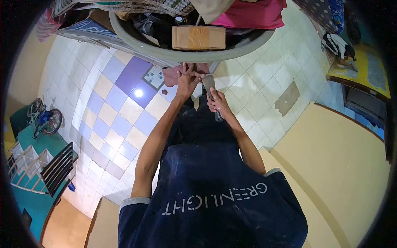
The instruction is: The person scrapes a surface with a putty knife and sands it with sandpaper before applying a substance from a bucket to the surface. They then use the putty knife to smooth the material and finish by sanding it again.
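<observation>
Two hands were busy right under the near rim of the grey tub (248, 44), so that's where we kept our eyes. Our left hand (187, 81) was pinched on a small reddish-brown piece (173, 76) held up against the underside of the rim, fingers curled and closed on it. Our right hand (218, 103) was wrapped tight around the handle of a grey tool (209, 84), its head pointing up toward that same piece. We honestly couldn't tell what kind of tool it was; too small and half hidden by the fingers.

Doing this well, in our judgement, meant keeping the left pinch steady and clear of the tool head, since the two sat nearly touching. Short, controlled strokes looked safer than a big push, with the rim so close overhead.

Stuff around: a taped cardboard box (198, 37) sat in the tub at its near edge, with pink cloth (256, 14) and dark bags piled behind. The tub rim itself crowded the work from above. Off on the tiled floor (120, 103) a bicycle (46, 120) stood at the far left, well apart, and a pair of sandals (337, 44) lay far right.
</observation>
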`<state>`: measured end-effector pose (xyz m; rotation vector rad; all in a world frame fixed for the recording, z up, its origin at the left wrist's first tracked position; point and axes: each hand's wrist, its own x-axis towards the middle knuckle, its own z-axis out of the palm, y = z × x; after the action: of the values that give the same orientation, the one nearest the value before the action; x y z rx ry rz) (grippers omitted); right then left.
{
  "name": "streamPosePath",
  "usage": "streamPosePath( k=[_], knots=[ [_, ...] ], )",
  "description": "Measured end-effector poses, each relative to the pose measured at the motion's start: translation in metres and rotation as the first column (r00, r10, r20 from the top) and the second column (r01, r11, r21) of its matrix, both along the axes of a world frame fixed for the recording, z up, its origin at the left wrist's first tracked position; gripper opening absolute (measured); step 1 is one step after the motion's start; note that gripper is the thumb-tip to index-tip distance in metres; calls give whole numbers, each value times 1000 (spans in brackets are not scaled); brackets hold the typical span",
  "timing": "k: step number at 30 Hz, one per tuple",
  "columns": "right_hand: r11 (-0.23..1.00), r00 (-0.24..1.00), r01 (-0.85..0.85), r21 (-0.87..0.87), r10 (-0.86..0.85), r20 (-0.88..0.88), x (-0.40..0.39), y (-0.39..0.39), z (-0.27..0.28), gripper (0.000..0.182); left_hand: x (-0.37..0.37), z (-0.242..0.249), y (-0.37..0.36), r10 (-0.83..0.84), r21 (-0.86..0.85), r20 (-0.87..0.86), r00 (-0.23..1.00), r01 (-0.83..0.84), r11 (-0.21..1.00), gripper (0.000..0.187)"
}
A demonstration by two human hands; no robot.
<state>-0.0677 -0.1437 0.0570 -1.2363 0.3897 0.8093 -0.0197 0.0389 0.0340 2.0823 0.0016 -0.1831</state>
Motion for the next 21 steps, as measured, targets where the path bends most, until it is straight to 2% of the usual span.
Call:
streamPosePath(
  k=[2, 4, 5, 6, 7, 8, 9, 10, 12, 13, 14, 16, 17, 18, 20, 21],
  knots=[
    [1000, 1000, 8, -12, -8, -18, -2, -3, -1, 55, -2, -8, -2, 26, 42, 46, 999, -28, 999, 18],
    [986, 988, 145, 80, -140, -62, -2, -7, 4, 57, -3, -5, -2, 55, 85, 96, 994, -63, 994, 17],
    [985, 984, 175, 5, -175, -17, -1, -10, 7, 57, -6, -4, -3, 58, 168, 158, 986, -85, 982, 18],
    [985, 984, 175, 3, -175, -17, 0, -13, 2, 57, -7, -1, -3, 55, 248, 217, 975, -110, 963, 18],
    [982, 977, 168, -91, -153, 147, 0, -15, -3, 52, -6, 1, -3, 55, 244, 214, 975, -108, 964, 18],
    [967, 946, 174, -185, -112, 303, 1, -17, -8, 47, -7, 3, -4, 2, 344, 247, 969, -89, 935, 21],
    [958, 926, 166, -233, -70, 372, 6, -12, -5, 36, -6, 6, -4, -55, 440, 274, 960, -75, 895, 24],
    [957, 926, 168, -236, -72, 370, 6, -9, 0, 36, -4, 9, -4, -57, 438, 272, 961, -71, 896, 24],
    [972, 971, 136, -193, -92, 220, 9, -6, 12, 28, -2, 12, -3, -43, 363, 167, 985, -20, 932, 34],
    [967, 984, 60, -248, -15, 180, 12, -5, 11, 28, -2, 11, -3, -41, 363, 163, 986, -21, 931, 34],
    [968, 984, 56, -246, -12, 178, 13, -1, 12, 28, -2, 10, -4, -35, 356, 211, 977, -43, 933, 39],
    [871, 994, 32, -490, 23, 106, 12, 8, 5, 32, 2, 5, -7, -31, 344, 261, 965, -63, 937, 44],
    [780, 969, 100, -617, 64, 239, 9, 12, -18, 35, 4, 3, -10, 26, 287, 249, 968, -99, 953, 46],
    [777, 969, 102, -621, 64, 238, 4, 9, -35, 35, 5, 2, -12, 82, 229, 233, 969, -137, 964, 49],
    [729, 930, 96, -678, 176, 321, -1, 7, -55, 42, 4, 3, -18, 83, 264, 273, 958, -158, 952, 49],
    [714, 929, 133, -687, 151, 336, -1, 12, -54, 45, 4, 3, -19, 81, 300, 312, 947, -179, 937, 49]
  ],
)
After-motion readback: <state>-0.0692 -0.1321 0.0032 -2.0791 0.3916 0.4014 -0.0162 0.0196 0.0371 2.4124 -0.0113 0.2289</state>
